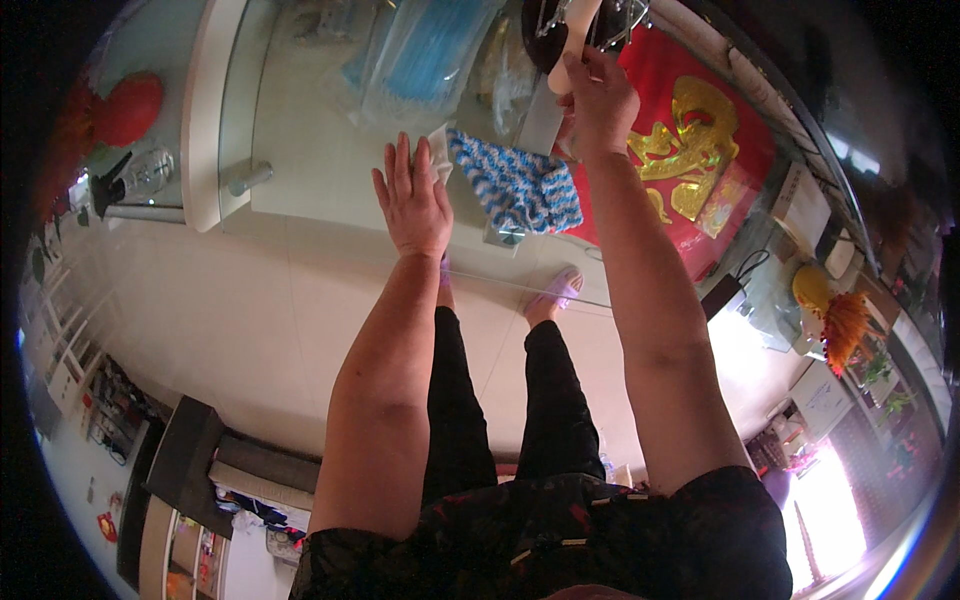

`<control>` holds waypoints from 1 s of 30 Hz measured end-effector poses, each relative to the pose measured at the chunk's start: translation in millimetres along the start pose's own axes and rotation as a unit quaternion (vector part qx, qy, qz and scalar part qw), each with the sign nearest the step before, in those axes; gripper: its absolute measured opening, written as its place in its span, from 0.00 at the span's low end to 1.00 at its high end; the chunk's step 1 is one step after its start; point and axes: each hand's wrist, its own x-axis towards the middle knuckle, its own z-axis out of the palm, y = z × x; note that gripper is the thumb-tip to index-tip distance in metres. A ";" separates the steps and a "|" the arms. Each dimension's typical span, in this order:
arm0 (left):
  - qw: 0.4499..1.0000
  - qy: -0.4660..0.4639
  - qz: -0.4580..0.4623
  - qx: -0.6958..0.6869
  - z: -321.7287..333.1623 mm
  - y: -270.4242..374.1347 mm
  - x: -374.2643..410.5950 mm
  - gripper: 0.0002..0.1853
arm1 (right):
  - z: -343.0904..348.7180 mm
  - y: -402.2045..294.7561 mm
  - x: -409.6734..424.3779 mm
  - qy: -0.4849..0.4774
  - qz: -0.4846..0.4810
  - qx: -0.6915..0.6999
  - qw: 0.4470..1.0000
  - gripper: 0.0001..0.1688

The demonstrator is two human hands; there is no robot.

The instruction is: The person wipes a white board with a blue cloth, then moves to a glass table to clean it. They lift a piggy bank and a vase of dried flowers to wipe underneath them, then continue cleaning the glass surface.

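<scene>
My left hand (414, 199) is spread palm down over the glass tabletop (307, 135), holding nothing. Its fingertips are beside a crumpled white tissue (441, 155). Just to the right lies a blue-and-white striped knitted cloth (517, 187). At the top, my right hand (606, 101) grips a smooth, pale, elongated object (576, 41) between thumb and fingers. That object crosses in front of a dark round item with shiny metal wire (634, 13), which the frame's edge cuts off. I cannot tell whether the two are joined.
Blue items in clear plastic (431, 56) and clear packaging (504, 71) are at the back. A red sheet with a gold emblem (694, 142) lies at right. A glass bottle with a black spray top (146, 172) and a red round object (129, 109) stand at left.
</scene>
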 end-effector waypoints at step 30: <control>0.976 0.033 -0.019 -0.216 -21.7 -52.8 1.6 0.24 | -36.0 58.7 -192.5 -0.360 -0.284 -0.459 0.761 0.30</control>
